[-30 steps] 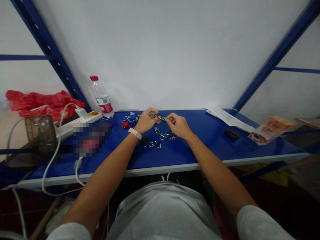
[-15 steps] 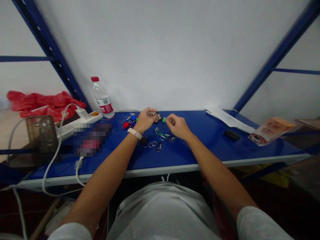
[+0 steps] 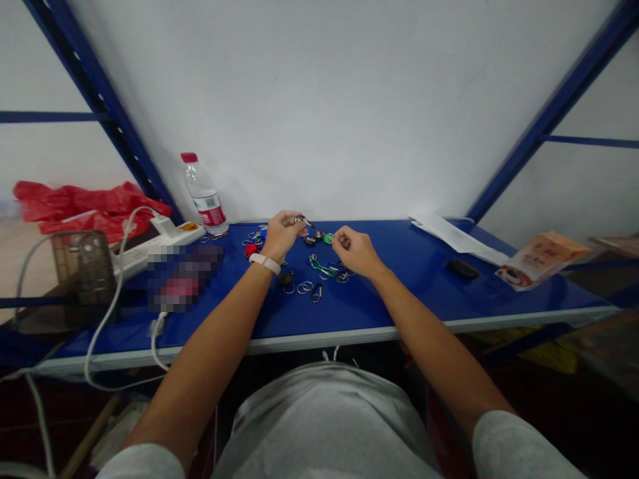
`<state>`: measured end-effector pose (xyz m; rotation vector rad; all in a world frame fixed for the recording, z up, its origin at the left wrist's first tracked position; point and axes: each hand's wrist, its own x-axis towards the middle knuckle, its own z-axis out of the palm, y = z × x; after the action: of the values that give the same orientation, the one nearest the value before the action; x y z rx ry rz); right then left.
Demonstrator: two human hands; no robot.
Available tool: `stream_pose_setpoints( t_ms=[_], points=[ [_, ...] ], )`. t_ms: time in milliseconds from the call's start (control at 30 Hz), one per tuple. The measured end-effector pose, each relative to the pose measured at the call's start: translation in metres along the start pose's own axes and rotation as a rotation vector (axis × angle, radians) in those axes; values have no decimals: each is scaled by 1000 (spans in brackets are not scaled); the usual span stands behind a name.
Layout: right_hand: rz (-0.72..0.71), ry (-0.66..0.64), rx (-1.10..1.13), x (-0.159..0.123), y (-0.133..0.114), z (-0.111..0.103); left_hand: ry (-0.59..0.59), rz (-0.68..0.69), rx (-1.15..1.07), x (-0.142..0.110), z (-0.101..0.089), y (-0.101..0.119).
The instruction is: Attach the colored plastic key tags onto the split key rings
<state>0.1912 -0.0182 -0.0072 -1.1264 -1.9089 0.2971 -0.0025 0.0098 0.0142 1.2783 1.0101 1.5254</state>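
My left hand (image 3: 283, 234) is closed in a pinch on a dark metal clip (image 3: 302, 219), raised a little above the table. My right hand (image 3: 355, 250) has its fingers pinched together at the edge of a small green keychain (image 3: 327, 238). Small dark round pieces (image 3: 310, 241) lie between the two hands. Nearer to me are a green carabiner (image 3: 316, 265), loose split rings (image 3: 305, 287), a black carabiner (image 3: 316, 293) and a dark round piece (image 3: 286, 279). Beside my left wrist sit a red round keychain (image 3: 250, 249) and more rings, partly hidden by that hand.
A water bottle (image 3: 207, 199), a power strip (image 3: 140, 256) and a blurred-out phone (image 3: 184, 283) with a white cable are at left. To the right lie white papers (image 3: 456, 243), a black oval case (image 3: 463, 269) and a small box (image 3: 542, 259). Blue frame posts (image 3: 554, 110) flank the table (image 3: 399, 299).
My left hand has moved left and slightly away from me with the metal clip, apart from the dark pieces now showing between the hands. My right hand has barely moved.
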Motion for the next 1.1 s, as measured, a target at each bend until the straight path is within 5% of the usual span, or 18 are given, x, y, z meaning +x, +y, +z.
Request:
stream_pose_setpoints(
  t_ms=[633, 900, 1100],
  points=[
    [3, -9, -39, -1, 4, 0, 82, -19, 104, 6, -5, -3],
    [11, -90, -76, -1, 6, 1, 134, 185, 907, 9, -23, -14],
    [-18, -115, -208, 1, 10, 1, 121, 134, 1187, 10, -29, -21]
  ],
)
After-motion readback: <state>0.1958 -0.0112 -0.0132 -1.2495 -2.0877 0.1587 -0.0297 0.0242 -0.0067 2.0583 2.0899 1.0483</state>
